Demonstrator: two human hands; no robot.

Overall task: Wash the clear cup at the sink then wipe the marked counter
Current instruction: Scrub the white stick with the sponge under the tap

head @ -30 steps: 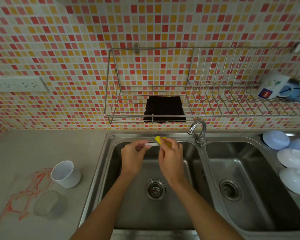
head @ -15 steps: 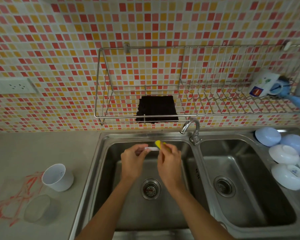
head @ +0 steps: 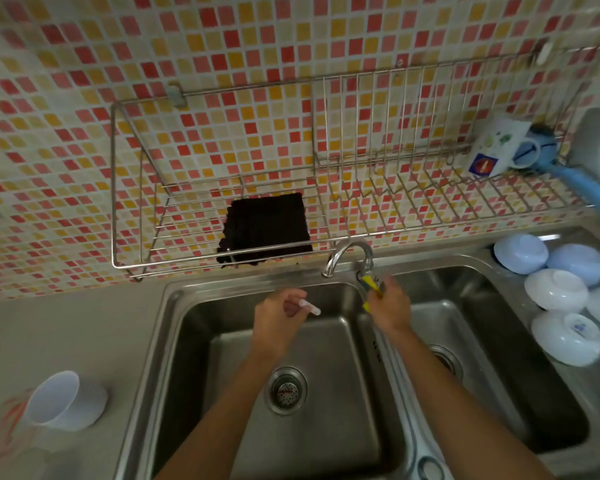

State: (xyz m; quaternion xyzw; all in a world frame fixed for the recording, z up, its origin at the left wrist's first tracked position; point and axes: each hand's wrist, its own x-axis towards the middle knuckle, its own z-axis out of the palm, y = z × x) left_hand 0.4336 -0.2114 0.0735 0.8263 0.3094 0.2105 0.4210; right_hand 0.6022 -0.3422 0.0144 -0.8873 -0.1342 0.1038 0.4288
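Note:
Over the left sink basin [head: 194,341], my left hand [head: 278,323] pinches a small pale translucent item [head: 309,307]; I cannot tell what it is. My right hand [head: 390,308] grips a yellow sponge [head: 370,288] right at the base of the tap [head: 347,254], apart from the left hand. A white cup [head: 63,400] lies tilted on the grey counter [head: 66,334] at the lower left. Red scribbled marks [head: 13,407] show beside it. A blurred clear cup [head: 7,448] sits at the frame's lower left corner, over the marks.
A wire wall rack [head: 326,237] above the sink holds a black cloth [head: 265,230] and a printed mug [head: 496,147]. Several white and pale blue bowls [head: 558,292] lie upside down right of the right basin [head: 499,341]. A blue-handled tool [head: 582,192] sticks out at far right.
My right hand has moved right with the sponge, away from my left hand, up to the tap base. My left hand stays over the left basin. The view has tilted and shifted.

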